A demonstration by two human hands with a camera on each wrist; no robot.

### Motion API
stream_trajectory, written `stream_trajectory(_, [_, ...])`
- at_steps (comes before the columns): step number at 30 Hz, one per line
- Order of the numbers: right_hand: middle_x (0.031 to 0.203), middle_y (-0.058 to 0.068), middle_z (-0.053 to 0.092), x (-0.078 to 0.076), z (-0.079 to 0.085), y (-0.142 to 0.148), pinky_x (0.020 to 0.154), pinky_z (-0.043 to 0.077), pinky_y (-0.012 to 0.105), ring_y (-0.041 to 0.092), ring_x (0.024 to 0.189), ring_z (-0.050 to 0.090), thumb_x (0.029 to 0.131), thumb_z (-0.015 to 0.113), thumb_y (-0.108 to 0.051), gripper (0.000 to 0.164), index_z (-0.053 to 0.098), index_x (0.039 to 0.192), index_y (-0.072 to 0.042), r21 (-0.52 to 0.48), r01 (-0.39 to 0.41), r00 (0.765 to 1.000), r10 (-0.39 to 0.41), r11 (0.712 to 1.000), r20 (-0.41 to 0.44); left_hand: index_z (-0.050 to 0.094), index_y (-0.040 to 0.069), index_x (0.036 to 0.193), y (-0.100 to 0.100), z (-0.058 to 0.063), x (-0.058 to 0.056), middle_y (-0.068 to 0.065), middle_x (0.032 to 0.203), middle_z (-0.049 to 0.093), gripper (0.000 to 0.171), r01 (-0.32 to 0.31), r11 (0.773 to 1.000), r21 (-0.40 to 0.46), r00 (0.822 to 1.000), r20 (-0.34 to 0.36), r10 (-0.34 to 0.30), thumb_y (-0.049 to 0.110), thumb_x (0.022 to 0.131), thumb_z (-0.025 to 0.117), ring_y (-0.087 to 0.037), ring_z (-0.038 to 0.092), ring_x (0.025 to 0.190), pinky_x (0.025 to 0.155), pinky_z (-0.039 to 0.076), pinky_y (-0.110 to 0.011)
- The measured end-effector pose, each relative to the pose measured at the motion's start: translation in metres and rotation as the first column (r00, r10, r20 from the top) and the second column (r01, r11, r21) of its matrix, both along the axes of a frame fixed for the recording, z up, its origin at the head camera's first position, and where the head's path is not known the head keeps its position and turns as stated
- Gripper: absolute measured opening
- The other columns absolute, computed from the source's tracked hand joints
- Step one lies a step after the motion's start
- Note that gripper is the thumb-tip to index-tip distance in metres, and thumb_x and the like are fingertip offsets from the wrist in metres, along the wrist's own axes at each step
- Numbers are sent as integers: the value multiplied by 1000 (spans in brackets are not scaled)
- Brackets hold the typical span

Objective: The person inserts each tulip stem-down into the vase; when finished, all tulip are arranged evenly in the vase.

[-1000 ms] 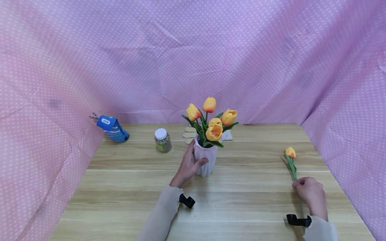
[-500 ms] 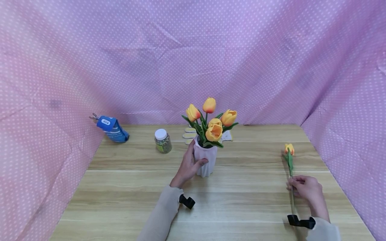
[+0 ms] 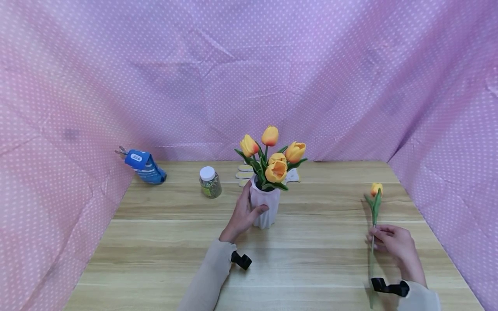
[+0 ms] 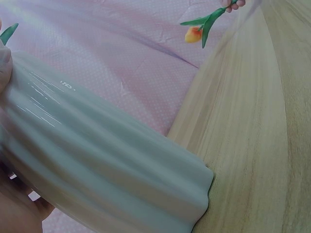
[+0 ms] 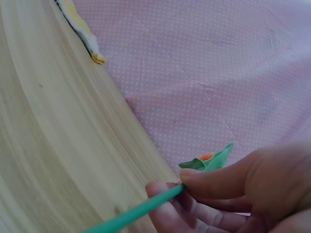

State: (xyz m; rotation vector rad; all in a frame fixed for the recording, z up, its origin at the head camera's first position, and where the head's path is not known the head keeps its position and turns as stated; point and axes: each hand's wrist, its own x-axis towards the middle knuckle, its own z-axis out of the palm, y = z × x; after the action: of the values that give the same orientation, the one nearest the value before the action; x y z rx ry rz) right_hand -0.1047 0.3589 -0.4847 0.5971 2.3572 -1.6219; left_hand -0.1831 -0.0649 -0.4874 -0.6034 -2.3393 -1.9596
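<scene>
A white fluted vase (image 3: 266, 208) stands upright on the table with several yellow-orange tulips (image 3: 277, 171) in it. My left hand (image 3: 242, 214) grips the vase from its left side, thumb across the front; the left wrist view shows the glossy wall of the vase (image 4: 107, 145) close up. At the right of the table my right hand (image 3: 394, 242) pinches the green stem of a single tulip (image 3: 376, 203) between thumb and fingers. Its bloom points to the back, and the stem (image 5: 136, 213) runs out past the fingertips in the right wrist view.
Behind the vase lies a pair of white-and-yellow gloves (image 3: 245, 173), partly hidden. A jar with a white lid (image 3: 210, 182) stands left of the vase. Farther left is a blue bag (image 3: 147, 167) with a clip on top. Pink dotted cloth (image 3: 249, 77) hangs around the wooden table (image 3: 155, 259).
My right hand has shifted slightly left with the single tulip, whose stem has turned so its lower end swings left. The left hand and the vase have stayed in place.
</scene>
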Motion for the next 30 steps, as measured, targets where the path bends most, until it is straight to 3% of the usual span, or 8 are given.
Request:
stream_trajectory(5, [75,-14,73,1,-3,1,69,63,21,1,74,71,101,53,-5,13,66,104,-2,-137,37,999,-41,990,-22,19,20,160,0,0,0,-10,152,49,107,-1,1000,-4,1000,-5,1,77,80,60,-30,50,137,119,39,-55])
stream_trajectory(14, [78,-13,75,1,-9,3,71,63,20,2,77,73,101,57,-8,21,67,90,-23,-321,112,991,-128,940,-30,19,18,160,0,1,1,-10,151,49,108,-3,1000,-6,1000,-10,3,78,79,59,-29,51,137,119,38,-54])
stream_trajectory(18, [80,-12,76,1,-13,2,71,63,20,3,77,73,101,59,-11,24,70,86,-25,-396,123,987,-156,910,-50,18,21,160,0,0,1,-9,152,49,106,-4,1000,-7,1000,-20,4,77,80,59,-29,50,137,119,38,-55])
stream_trajectory(30, [81,-6,77,0,-21,-2,71,63,23,7,78,75,99,58,-6,25,74,86,-20,-607,142,967,-241,782,-84,17,24,160,0,2,2,-8,154,47,106,-4,1000,-9,1000,-2,4,78,79,59,-28,49,139,120,36,-55])
